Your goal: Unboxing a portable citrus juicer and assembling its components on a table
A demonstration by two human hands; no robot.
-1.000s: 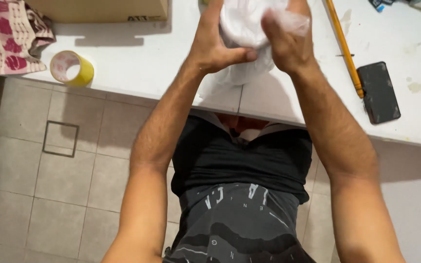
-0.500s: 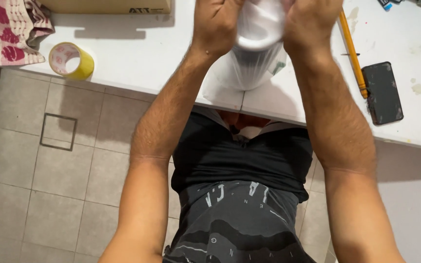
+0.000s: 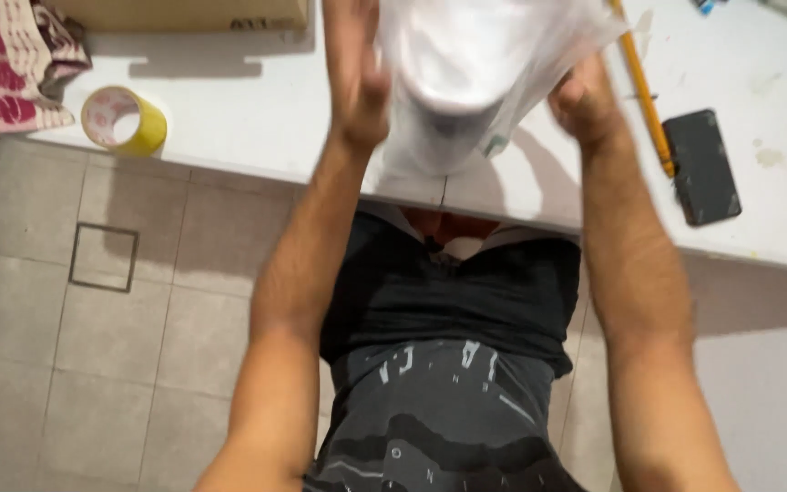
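I have both hands up at the near edge of the white table (image 3: 229,128), working a white folded cloth item (image 3: 453,82) inside a clear thin plastic bag (image 3: 548,55). My left hand (image 3: 354,91) is pressed against the left side of the bag, blurred, fingers reaching up past the top of the picture, so I cannot tell how far they are curled or whether they truly pinch the plastic. My right hand (image 3: 585,96) is at the bag's right side, knuckles toward me and fingers bent in under the plastic; it looks closed on the bag's edge, though the grip itself is hidden. The bag with the cloth sits between my two hands, over the table's near edge, with its lower end hanging just at that edge.

A roll of yellow adhesive tape (image 3: 123,118) lies flat near the left part of the near edge. A pink and white patterned cloth (image 3: 6,64) is bunched at the far left corner, beside a brown cardboard box (image 3: 184,14) along the far side. To my right, a long yellow stick (image 3: 644,96) runs from the far side toward the near edge, and a black rectangular phone (image 3: 701,167) lies just beside its lower end.
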